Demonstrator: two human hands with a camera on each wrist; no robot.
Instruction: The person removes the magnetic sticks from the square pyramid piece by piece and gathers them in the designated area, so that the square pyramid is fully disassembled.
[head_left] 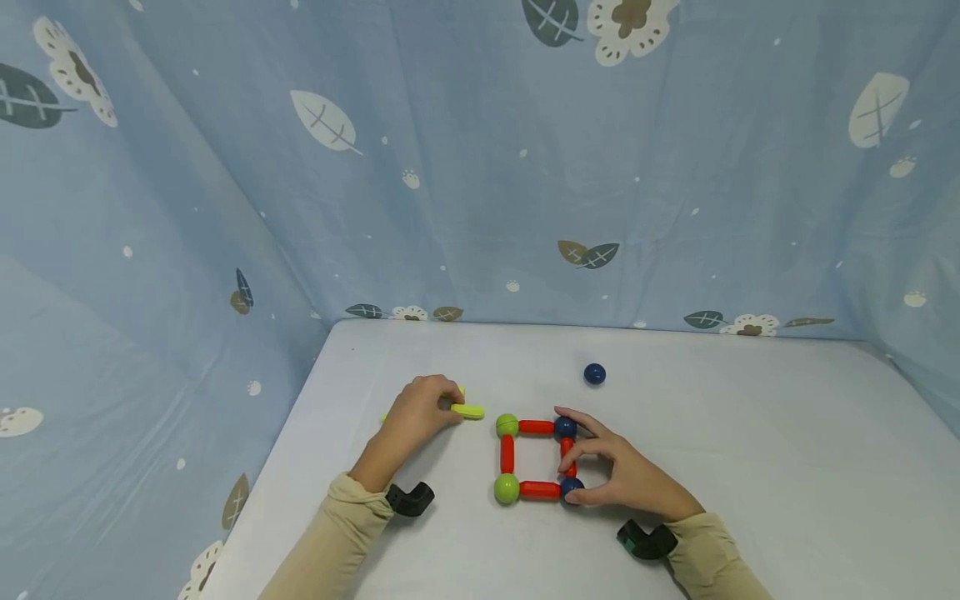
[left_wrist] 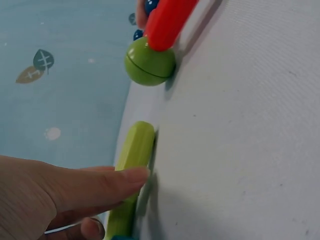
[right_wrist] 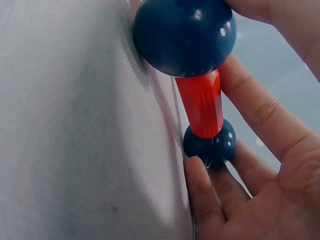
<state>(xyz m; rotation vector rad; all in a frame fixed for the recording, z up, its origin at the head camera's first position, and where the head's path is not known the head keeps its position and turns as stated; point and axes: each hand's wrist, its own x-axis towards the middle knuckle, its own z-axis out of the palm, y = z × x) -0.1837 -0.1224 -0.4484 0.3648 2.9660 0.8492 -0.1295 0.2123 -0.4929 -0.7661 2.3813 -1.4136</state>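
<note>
Yellow rod (head_left: 470, 412) lies between pinching left fingers (head_left: 447, 388); right fingers (right_wrist: 257, 107) hold two blue balls (right_wrist: 182, 37).

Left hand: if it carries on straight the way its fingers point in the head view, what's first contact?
Past the yellow-green stick it pinches, the left hand would probably meet the green ball at the square frame's far-left corner. Height is hard to judge.
</note>
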